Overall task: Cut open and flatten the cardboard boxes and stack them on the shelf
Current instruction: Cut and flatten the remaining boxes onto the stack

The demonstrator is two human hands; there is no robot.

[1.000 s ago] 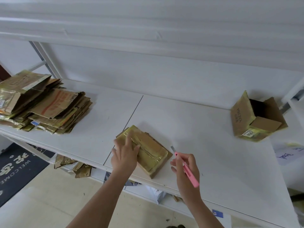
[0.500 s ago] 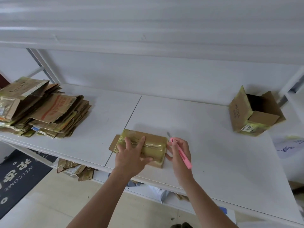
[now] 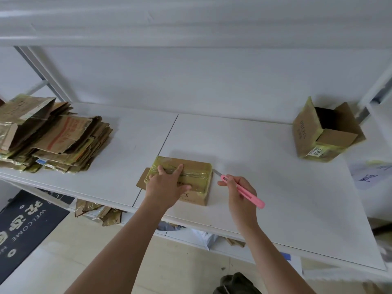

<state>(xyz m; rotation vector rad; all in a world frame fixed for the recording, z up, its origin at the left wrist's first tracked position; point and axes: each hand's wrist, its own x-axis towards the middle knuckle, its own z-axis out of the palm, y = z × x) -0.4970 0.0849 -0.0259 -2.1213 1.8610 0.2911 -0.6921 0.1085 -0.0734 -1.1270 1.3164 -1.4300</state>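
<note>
- Pinning the small taped box (image 3: 186,177) down with my left hand (image 3: 167,185), fingers spread flat over its top and not curled round it, I keep it near the front edge of the shelf (image 3: 265,166).
- My right hand (image 3: 239,193) is clamped round the pink cutter (image 3: 244,190), its blade tip just beside the box's right end, not yet clearly in the tape.
- To do this well, I judge the blade should run shallow along the glossy tape seam, moving away from my left fingers, with the box held square so it cannot skid.
- A loose flap (image 3: 142,179) juts out at the box's left end, so that side may already be free.
- The stack of flattened boxes (image 3: 53,136) lies far left on the same shelf; one sheet carries red print too blurred to read.
- The open box (image 3: 324,134) at far right bears a white label reading "2959" and side lettering I cannot make out.
- A dark floor mat (image 3: 23,223) at lower left reads "WELCOME".
</note>
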